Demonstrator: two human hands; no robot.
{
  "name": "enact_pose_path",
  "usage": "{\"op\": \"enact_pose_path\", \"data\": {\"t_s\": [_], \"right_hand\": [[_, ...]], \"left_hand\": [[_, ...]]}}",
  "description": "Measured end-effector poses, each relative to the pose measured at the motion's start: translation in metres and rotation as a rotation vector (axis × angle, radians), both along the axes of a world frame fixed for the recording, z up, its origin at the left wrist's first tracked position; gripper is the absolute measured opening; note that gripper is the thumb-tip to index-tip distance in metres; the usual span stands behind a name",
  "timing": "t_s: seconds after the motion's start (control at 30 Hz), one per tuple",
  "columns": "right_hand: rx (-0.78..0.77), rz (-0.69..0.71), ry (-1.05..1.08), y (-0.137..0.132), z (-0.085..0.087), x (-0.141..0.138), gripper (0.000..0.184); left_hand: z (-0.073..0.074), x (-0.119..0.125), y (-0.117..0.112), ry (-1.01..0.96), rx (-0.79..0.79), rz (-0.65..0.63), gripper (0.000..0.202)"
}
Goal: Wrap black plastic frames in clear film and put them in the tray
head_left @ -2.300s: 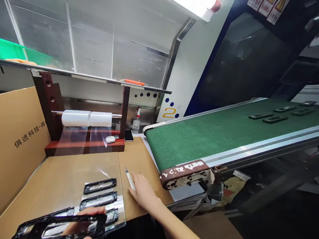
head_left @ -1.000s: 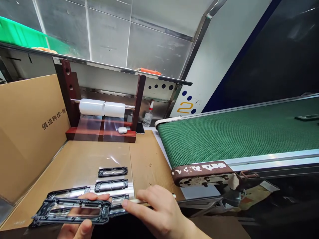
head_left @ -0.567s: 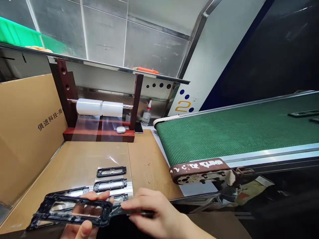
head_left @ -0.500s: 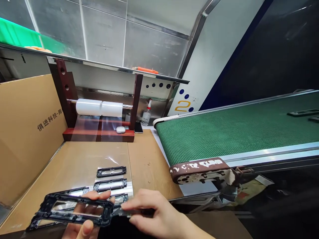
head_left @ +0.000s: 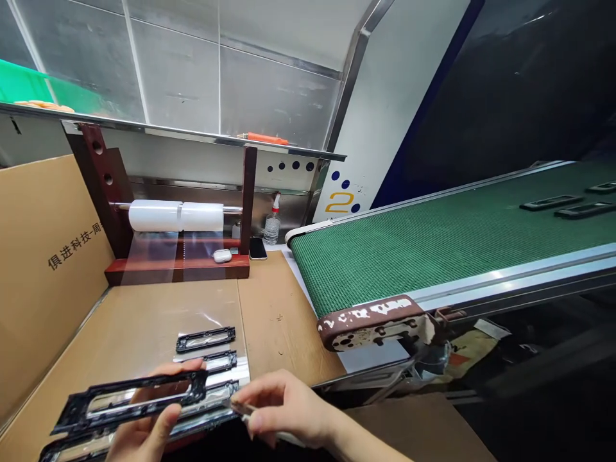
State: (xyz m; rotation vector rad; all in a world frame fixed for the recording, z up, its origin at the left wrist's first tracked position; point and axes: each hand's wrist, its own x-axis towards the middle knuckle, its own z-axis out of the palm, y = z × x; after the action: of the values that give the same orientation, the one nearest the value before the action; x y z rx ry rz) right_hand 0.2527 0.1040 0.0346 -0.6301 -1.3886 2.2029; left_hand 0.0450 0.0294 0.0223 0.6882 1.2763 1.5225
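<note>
A: what's sitting around the hands?
B: left hand [head_left: 144,430] is gripping a black frame [head_left: 129,398] over the table's [head_left: 139,321] near edge, right hand [head_left: 283,410] is pinching a small blade [head_left: 240,409] against its end. Film rolls [head_left: 176,216] are sitting at the far edge, green conveyor [head_left: 433,250] is crowding the right edge.

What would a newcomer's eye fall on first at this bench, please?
The green conveyor belt fills the right side, carrying black frames at its far end. At the near edge, the left hand holds a black plastic frame while the right hand pinches a small blade against its end.
</note>
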Motion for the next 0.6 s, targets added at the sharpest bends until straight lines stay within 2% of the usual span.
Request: {"op": "enact_pose_path", "data": {"t_s": [0.1,0.17,0.23,0.33,0.43,0.5,0.53,0.6], "right_hand": [[0.031,-0.139,-0.052,0.011,-0.010,0.007,0.045],[0.053,-0.318,-0.133,0.021,-0.020,0.010,0.043],[0.156,-0.480,-0.244,0.031,-0.033,0.011,0.042],[0.381,-0.565,-0.369,0.048,-0.048,0.009,0.049],[0.506,-0.620,-0.429,0.055,-0.045,0.005,0.055],[0.719,-0.550,-0.467,0.051,-0.029,0.003,0.057],[0.889,-0.454,-0.485,0.047,-0.017,0.002,0.058],[1.280,-0.187,-0.505,0.035,0.009,-0.001,0.057]], "left_hand": [[0.000,-0.011,0.001,-0.001,-0.038,0.041,0.060],[0.003,-0.014,0.001,0.042,-0.019,0.075,0.059],[0.005,-0.014,0.003,-0.006,-0.011,0.076,0.062],[0.009,-0.011,0.006,-0.170,-0.045,0.053,0.070],[0.011,-0.008,0.006,-0.295,-0.055,0.047,0.066],[0.010,-0.008,0.004,-0.348,-0.089,-0.036,0.060],[0.008,-0.008,0.003,-0.352,-0.107,-0.132,0.056],[0.001,-0.009,-0.001,-0.290,-0.128,-0.422,0.052]]}}
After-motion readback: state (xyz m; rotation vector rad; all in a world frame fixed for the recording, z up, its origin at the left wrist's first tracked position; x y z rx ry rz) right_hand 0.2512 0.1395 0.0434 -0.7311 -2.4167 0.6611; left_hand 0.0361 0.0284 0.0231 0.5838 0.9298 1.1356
